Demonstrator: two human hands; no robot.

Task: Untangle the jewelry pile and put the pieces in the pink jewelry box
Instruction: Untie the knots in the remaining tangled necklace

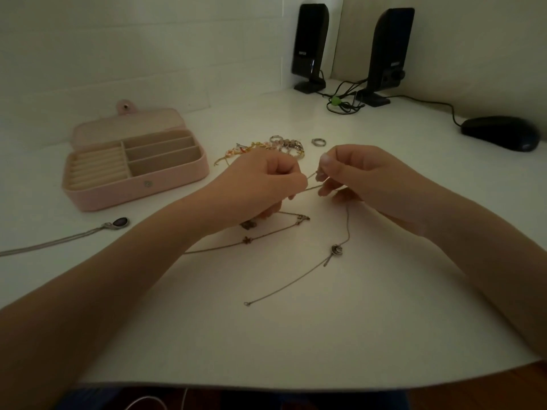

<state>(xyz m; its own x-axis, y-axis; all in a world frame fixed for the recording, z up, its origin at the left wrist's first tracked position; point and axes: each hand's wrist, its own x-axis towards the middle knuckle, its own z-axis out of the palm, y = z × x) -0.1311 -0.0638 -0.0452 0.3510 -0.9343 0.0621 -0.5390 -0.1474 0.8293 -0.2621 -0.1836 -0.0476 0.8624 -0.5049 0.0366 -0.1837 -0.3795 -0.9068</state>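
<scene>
My left hand [260, 184] and right hand [364, 179] — fingers curled, thumbs pinching — hold a thin chain [313, 189] above the middle of the table [296, 335]; its knot pendant [336, 250] rests below. The pink jewelry box [133, 170] stands open toward the left edge — the remaining bracelets [266, 147] lie behind my hands.
</scene>
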